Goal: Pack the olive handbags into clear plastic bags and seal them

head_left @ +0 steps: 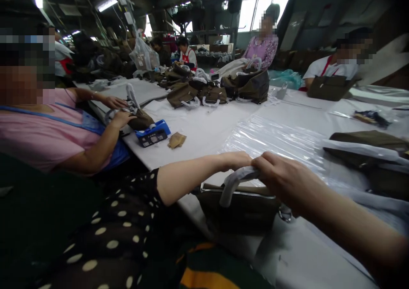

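Olive handbag (pixel 238 210), left hand (pixel 234 160), right hand (pixel 284 180) on wrapped handle (pixel 234 180), plastic sheeting (pixel 271 144) beyond

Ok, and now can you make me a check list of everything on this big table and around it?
Surface: long white-covered work table, with a clear plastic sheet spread on it.
Job's things: dark olive zippered handbag with a pale grey strap handle.
Clutter: blue-and-black plastic box, crumpled tan paper scrap, heap of olive handbags.
Hands: right hand grips the handle; left hand sits against it.
Cables: nothing seen on the table.
Surroundings: co-worker in a pink top handling a bag, more co-workers around the table, tall factory windows behind.
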`<state>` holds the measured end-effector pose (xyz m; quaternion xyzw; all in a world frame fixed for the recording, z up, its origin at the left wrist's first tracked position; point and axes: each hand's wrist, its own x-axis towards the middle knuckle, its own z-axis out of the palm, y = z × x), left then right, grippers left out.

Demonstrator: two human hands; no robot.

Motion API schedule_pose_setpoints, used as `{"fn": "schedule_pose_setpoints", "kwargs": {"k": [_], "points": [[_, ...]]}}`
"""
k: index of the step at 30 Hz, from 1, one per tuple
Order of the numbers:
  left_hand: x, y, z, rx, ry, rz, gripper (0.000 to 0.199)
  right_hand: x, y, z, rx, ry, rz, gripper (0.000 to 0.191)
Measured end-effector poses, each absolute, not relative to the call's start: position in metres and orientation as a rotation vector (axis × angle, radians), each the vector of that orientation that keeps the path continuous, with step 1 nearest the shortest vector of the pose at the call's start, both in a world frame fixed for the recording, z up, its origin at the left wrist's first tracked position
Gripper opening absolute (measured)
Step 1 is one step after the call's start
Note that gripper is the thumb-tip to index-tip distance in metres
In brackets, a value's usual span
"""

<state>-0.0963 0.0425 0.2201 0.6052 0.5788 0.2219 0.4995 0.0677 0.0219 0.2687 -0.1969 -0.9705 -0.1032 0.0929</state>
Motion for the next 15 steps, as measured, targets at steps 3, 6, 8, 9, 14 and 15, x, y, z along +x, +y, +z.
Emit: {"fn": "schedule_pose_setpoints", "kwargs": {"k": [3, 6, 8, 9, 14, 15], "points": [[-0.116, 0.048, 0.213, 1.483, 1.497, 0.659, 0.022, 0.063, 0.043, 0.278, -0.784, -2.906, 0.113, 0.004], [-0.15, 0.04, 0.218, 1.495, 1.624, 0.947, 0.036, 0.065, 0.073, 0.288, -1.024, -2.758, 0.376, 0.017], [-0.172, 0.025, 0.225, 1.508, 1.71, 1.236, 0.038, 0.069, 0.088, 0.296, -1.148, -2.6, 0.587, 0.025], [-0.181, 0.015, 0.227, 1.511, 1.748, 1.38, 0.038, 0.071, 0.093, 0.299, -1.197, -2.492, 0.726, 0.028], [-0.197, -0.029, 0.218, 1.462, 1.845, 1.627, 0.036, 0.067, 0.091, 0.314, -1.258, -1.795, 1.397, 0.043], [-0.196, -0.035, 0.213, 1.458, 1.838, 1.59, 0.036, 0.063, 0.086, 0.315, -1.231, -1.679, 1.479, 0.045]]}}
